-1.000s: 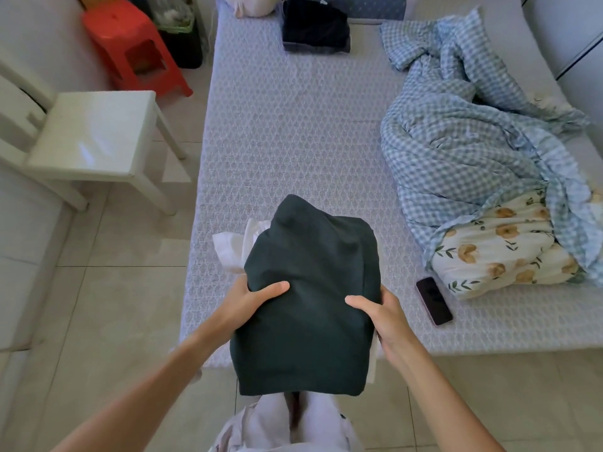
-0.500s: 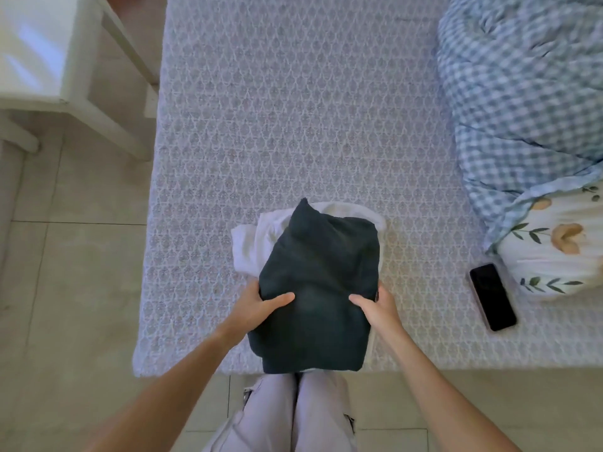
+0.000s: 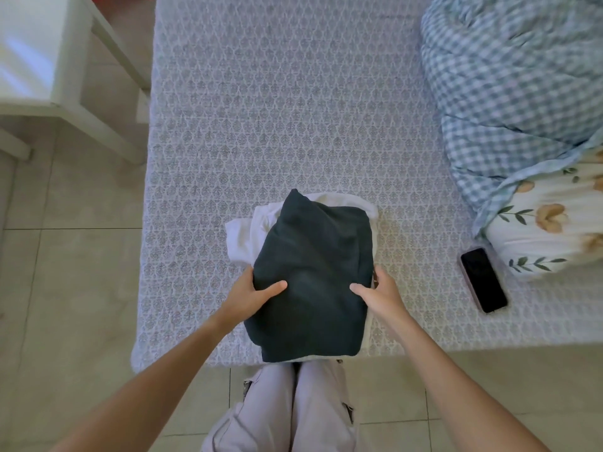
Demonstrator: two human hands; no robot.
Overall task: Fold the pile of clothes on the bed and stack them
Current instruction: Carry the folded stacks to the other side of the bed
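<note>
A folded dark green garment point(image 3: 313, 275) lies on top of a folded white garment point(image 3: 243, 238) near the front edge of the bed point(image 3: 277, 109). My left hand point(image 3: 249, 295) grips the stack's left side, thumb on top of the dark cloth. On the right side my right hand point(image 3: 380, 296) holds the stack the same way, fingers tucked underneath. The white garment sticks out at the left and back of the stack.
A black phone point(image 3: 483, 279) lies on the bed right of the stack. A blue checked quilt point(image 3: 509, 93) and a flowered pillow point(image 3: 548, 236) fill the right side. A white chair point(image 3: 49, 70) stands on the tiled floor at the left.
The stack has come down from in front of me onto the bed near its front edge. My view has tilted down and closer. Both hands keep their hold.
</note>
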